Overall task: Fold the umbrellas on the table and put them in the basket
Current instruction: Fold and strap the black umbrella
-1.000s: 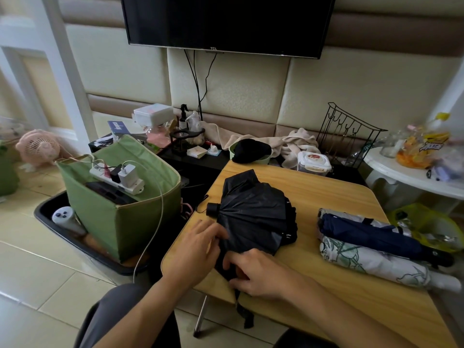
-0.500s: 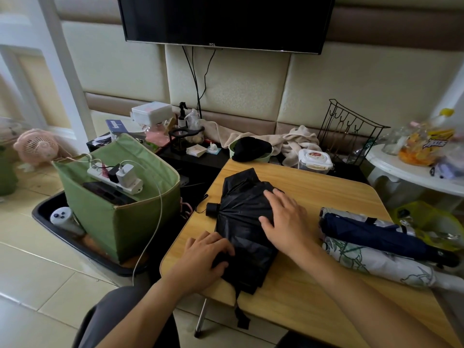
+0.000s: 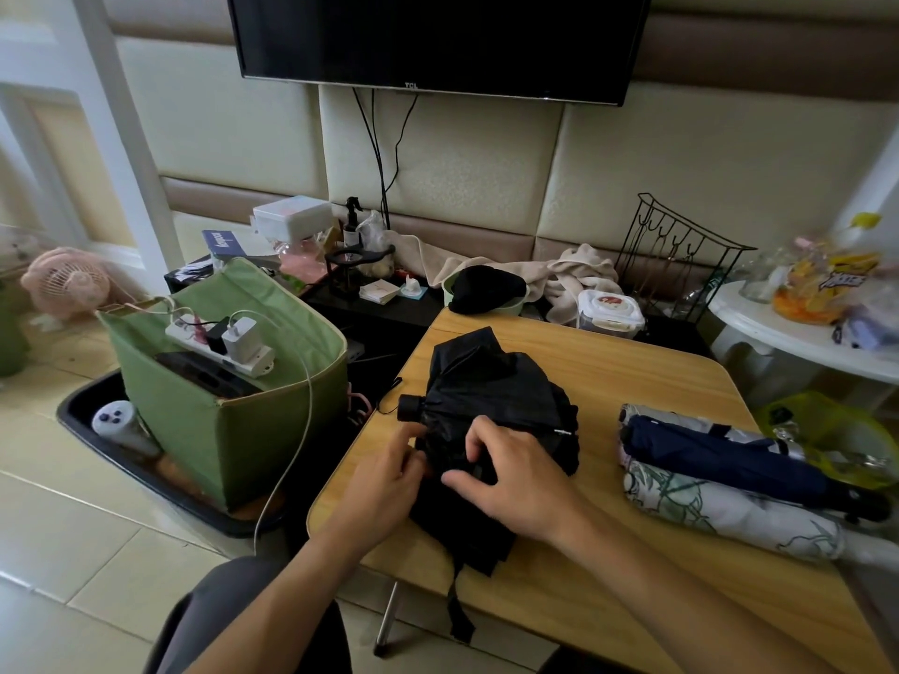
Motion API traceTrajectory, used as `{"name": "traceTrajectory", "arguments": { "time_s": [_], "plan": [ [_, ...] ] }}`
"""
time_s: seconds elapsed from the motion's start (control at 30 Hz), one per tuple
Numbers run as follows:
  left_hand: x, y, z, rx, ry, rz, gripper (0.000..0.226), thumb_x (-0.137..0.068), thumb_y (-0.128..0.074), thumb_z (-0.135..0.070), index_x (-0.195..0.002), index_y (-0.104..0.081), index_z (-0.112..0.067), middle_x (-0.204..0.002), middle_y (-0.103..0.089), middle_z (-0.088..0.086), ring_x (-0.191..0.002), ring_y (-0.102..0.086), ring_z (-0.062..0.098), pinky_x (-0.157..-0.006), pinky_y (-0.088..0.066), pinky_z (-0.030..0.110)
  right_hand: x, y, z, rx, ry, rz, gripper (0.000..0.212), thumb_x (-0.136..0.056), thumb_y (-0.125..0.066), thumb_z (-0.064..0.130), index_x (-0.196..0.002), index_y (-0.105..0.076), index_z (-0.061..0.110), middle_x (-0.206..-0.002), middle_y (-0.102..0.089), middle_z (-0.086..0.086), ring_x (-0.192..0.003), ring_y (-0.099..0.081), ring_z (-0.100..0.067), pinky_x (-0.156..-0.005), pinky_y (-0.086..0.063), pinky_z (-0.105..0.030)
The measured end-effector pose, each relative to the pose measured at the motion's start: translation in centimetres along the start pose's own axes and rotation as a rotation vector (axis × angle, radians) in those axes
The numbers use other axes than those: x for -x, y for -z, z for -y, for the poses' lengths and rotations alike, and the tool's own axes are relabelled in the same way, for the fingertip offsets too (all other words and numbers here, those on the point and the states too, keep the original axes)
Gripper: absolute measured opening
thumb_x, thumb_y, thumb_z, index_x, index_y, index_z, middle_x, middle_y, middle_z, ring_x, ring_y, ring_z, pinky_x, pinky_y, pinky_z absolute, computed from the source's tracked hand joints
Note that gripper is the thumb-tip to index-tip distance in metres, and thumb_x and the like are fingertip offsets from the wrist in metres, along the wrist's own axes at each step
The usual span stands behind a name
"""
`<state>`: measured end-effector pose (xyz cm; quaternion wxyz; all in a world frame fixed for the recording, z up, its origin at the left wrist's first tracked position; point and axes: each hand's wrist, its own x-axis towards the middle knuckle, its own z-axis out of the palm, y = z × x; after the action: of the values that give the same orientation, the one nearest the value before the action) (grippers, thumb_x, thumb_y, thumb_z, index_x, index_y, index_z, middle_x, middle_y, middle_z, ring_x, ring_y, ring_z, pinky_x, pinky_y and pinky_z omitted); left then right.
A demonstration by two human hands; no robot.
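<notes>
Wood-grain bench [image 3: 608, 377] with rounded corners, metal leg under the near edge; pale tiled floor [image 3: 73, 527] to the left; padded cream wall panels behind, brown strip across them; wall-mounted TV [image 3: 438, 36], small "TCL" mark on its bottom bezel, cables hanging below it; black umbrella [image 3: 491, 396] lies collapsed but loose on the left part of the bench, knob end pointing left, strap hanging off the near edge; left hand [image 3: 384, 484] on its left side, fingers curled onto the fabric, holding it; right hand [image 3: 515, 474] on top of the canopy middle, fingers bent and pinching the cloth; navy umbrella [image 3: 720, 454] and white printed umbrella [image 3: 729, 513] lie rolled side by side at the right of the bench, touching each other, well apart from the black one; green fabric basket [image 3: 233, 430] on the floor left of the bench, sitting in a black tray, with a white power strip [image 3: 219, 342] and chargers on top; pink fan [image 3: 63, 279] far left; blue card with writing, unreadable; snack bag [image 3: 822, 284] on white side table, print blurred; wire rack [image 3: 681, 255] and lidded tub [image 3: 608, 308] behind the bench.
</notes>
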<state>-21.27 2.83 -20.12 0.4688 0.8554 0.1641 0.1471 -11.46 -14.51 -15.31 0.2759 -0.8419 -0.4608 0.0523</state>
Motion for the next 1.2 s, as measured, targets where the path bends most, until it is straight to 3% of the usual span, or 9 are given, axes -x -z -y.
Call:
{"name": "traceTrajectory", "arguments": {
  "time_s": [0.03, 0.13, 0.27, 0.43, 0.6, 0.8, 0.97, 1.07, 1.2],
  "plan": [
    [-0.1, -0.1, 0.0, -0.025, -0.021, -0.063, 0.027, -0.105, -0.049, -0.022, -0.129, -0.055, -0.034, -0.098, -0.069, -0.005, -0.085, -0.064, 0.008, -0.076, -0.055, 0.034, 0.1, -0.1, 0.1, -0.012, 0.012, 0.017, 0.037, -0.094, -0.069, 0.047, -0.096, -0.037, 0.029, -0.086, -0.056, 0.001, -0.068, -0.053, -0.021, -0.059, -0.042, -0.040],
    [-0.1, 0.0, -0.5, -0.080, -0.148, -0.270, 0.020, -0.096, -0.061, -0.019, -0.109, -0.067, -0.032, -0.104, -0.056, -0.012, -0.093, -0.057, -0.002, -0.073, -0.044, 0.011, 0.2, -0.3, 0.2, -0.071, 0.009, 0.028, 0.041, -0.095, -0.071, 0.036, -0.107, -0.032, 0.034, -0.093, -0.063, -0.011, -0.080, -0.064, -0.030, -0.066, -0.049, -0.050],
    [-0.1, 0.3, -0.3, -0.151, -0.180, -0.194, 0.015, -0.090, -0.069, -0.021, -0.096, -0.070, -0.034, -0.104, -0.055, -0.016, -0.097, -0.055, -0.001, -0.077, -0.040, 0.009, 0.6, -0.3, 0.4, -0.110, 0.010, 0.012, 0.035, -0.096, -0.065, 0.043, -0.115, -0.036, 0.036, -0.103, -0.065, -0.010, -0.099, -0.066, -0.032, -0.079, -0.053, -0.053],
    [0.2, 0.2, -0.2, -0.153, -0.174, -0.196, 0.030, -0.091, -0.071, -0.025, -0.120, -0.068, -0.031, -0.111, -0.052, -0.019, -0.105, -0.050, -0.011, -0.079, -0.038, 0.002, 0.8, 0.0, 0.6, -0.106, 0.044, -0.012, 0.025, -0.100, -0.062, 0.031, -0.118, -0.044, 0.034, -0.108, -0.062, 0.005, -0.100, -0.062, -0.016, -0.082, -0.052, -0.043],
    [0.4, 0.4, -0.3, -0.171, -0.201, -0.155, 0.039, -0.092, -0.069, -0.022, -0.128, -0.065, -0.035, -0.123, -0.056, -0.022, -0.113, -0.050, -0.006, -0.086, -0.038, 0.006, 0.8, -0.1, 0.8, -0.100, 0.073, 0.018, 0.030, -0.098, -0.063, 0.026, -0.123, -0.048, 0.033, -0.121, -0.059, 0.012, -0.114, -0.056, -0.006, -0.091, -0.050, -0.031],
    [0.3, 0.4, 0.1, -0.187, -0.222, -0.175, 0.013, -0.087, -0.073, -0.021, -0.091, -0.065, -0.030, -0.106, -0.064, -0.021, -0.105, -0.050, -0.004, -0.083, -0.040, 0.021, 0.9, -0.3, 0.4, -0.118, 0.080, -0.020, 0.031, -0.097, -0.062, 0.024, -0.125, -0.052, 0.034, -0.126, -0.056, 0.016, -0.122, -0.050, 0.001, -0.099, -0.046, -0.024],
    [0.5, 0.9, 0.6, -0.247, -0.238, -0.226, 0.009, -0.084, -0.057, -0.045, -0.091, -0.059, -0.040, -0.111, -0.057, -0.025, -0.109, -0.045, 0.004, -0.096, -0.044, 0.039, 1.1, -0.1, 0.3, -0.130, 0.096, -0.026, 0.044, -0.095, -0.063, 0.016, -0.132, -0.050, 0.036, -0.130, -0.048, 0.017, -0.123, -0.048, 0.001, -0.098, -0.040, -0.012],
    [0.8, 1.0, 0.4, -0.210, -0.285, -0.163, 0.026, -0.086, -0.057, -0.054, -0.104, -0.065, -0.038, -0.123, -0.052, -0.027, -0.122, -0.042, 0.003, -0.101, -0.039, 0.036, 1.3, 0.0, 0.1, -0.129, 0.112, -0.003, 0.058, -0.094, -0.064, 0.014, -0.144, -0.042, 0.036, -0.139, -0.041, 0.019, -0.127, -0.040, 0.010, -0.100, -0.033, -0.004],
    [0.9, 1.4, 0.0, -0.081, -0.248, -0.198, 0.011, -0.092, -0.066, -0.047, -0.089, -0.071, -0.038, -0.117, -0.059, -0.026, -0.120, -0.044, -0.003, -0.097, -0.039, 0.026, 1.5, -0.2, -0.3, -0.136, 0.109, -0.023, 0.070, -0.095, -0.067, 0.016, -0.149, -0.030, 0.038, -0.144, -0.031, 0.020, -0.127, -0.040, 0.011, -0.096, -0.034, -0.002]
  ]
}}
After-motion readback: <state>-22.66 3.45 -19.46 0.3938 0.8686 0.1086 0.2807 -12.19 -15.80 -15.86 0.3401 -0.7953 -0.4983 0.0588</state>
